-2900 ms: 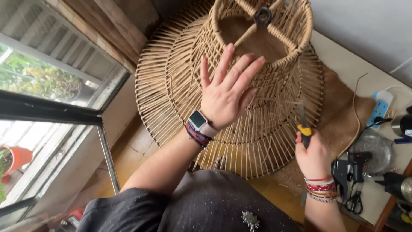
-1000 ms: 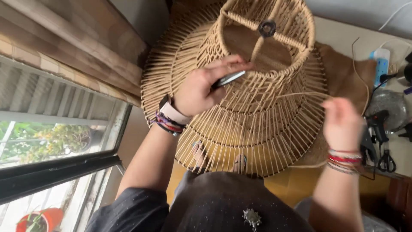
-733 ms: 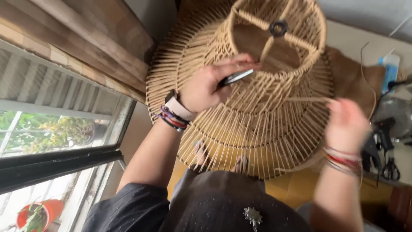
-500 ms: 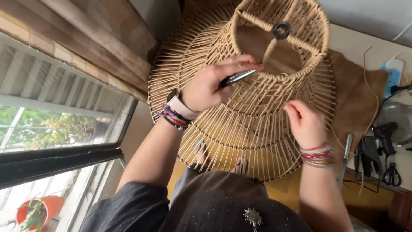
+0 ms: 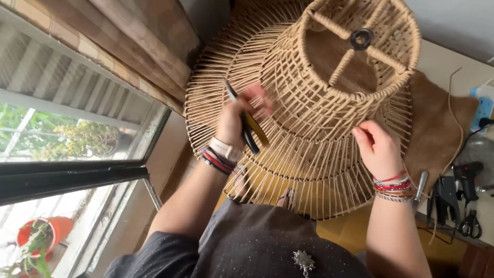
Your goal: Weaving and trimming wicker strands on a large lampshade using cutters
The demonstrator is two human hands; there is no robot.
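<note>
Left hand [image 5: 242,116] shifted lower, fingers grasping pliers [image 5: 247,121], right hand [image 5: 378,146] pinching woven lampshade [image 5: 319,103], scissors [image 5: 465,206] nearby

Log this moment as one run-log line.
left hand: grips yellow-handled pliers | right hand: fingers pinch wicker lampshade strand | scissors: on table

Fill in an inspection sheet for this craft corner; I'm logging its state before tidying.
Surface: pale table under a brown burlap cloth.
Job's things: large woven rattan lampshade, tilted, its ring-and-spoke top facing the camera.
Clutter: scissors, dark hand tools, black glue gun at the table's right edge.
Hands: left hand holds yellow-handled pliers against the weave; right hand pinches the lower ribs.
Cables: thin cord; power strip with a plug.
Surroundings: window, red plant pot outside.
</note>
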